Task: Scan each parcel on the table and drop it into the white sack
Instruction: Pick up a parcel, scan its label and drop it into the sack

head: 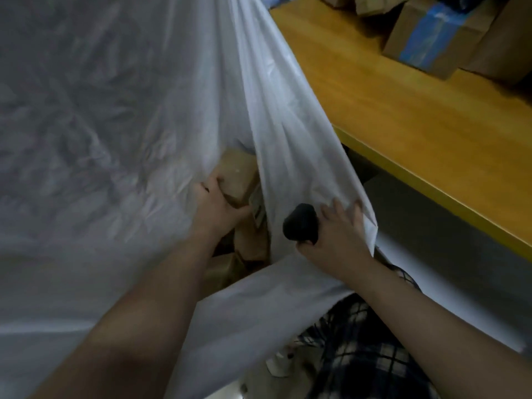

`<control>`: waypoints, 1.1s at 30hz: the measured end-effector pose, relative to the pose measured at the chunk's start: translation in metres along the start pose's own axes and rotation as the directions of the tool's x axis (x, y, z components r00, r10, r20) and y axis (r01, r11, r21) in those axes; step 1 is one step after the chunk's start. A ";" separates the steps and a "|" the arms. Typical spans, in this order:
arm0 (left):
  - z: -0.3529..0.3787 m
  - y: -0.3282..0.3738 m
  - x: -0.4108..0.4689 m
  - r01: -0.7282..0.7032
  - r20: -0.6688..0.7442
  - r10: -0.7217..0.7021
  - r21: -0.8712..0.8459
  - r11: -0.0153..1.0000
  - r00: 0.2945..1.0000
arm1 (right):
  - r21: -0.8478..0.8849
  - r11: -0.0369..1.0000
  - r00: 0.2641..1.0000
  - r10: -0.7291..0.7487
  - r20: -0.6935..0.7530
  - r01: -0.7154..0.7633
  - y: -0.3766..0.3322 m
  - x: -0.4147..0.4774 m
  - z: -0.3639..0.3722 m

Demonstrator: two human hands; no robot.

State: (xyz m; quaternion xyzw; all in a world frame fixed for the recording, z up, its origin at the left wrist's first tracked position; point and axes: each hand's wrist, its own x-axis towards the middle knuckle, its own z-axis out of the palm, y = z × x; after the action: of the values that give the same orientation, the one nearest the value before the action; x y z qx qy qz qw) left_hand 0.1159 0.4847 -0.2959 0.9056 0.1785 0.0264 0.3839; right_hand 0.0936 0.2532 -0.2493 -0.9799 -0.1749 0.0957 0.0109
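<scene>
The white sack [121, 116] fills the left and middle of the view, its mouth a narrow slit at the centre. My left hand [216, 210] grips a brown cardboard parcel [240, 174] inside that slit, above other brown parcels [247, 251] lying in the sack. My right hand [336, 234] holds a black scanner [300, 226] and its fingers also press on the sack's right edge [368, 223], pulling the mouth apart.
A yellow wooden table [403, 125] runs along the right, its edge close to my right hand. Several cardboard parcels stand at its far end, one with blue tape [431, 36]. Checked fabric [365, 349] shows below my right arm.
</scene>
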 end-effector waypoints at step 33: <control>-0.009 0.254 -0.127 -0.677 0.084 0.697 0.350 0.648 0.712 | 0.922 0.374 0.745 0.586 -0.320 0.102 0.119 -0.174 -0.133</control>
State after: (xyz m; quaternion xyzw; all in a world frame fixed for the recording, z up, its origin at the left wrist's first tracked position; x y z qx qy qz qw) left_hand 0.0722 0.2843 -0.0994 0.9578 -0.1650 0.1632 0.1696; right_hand -0.0003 0.0833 -0.0934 -0.8016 0.0761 -0.1453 0.5749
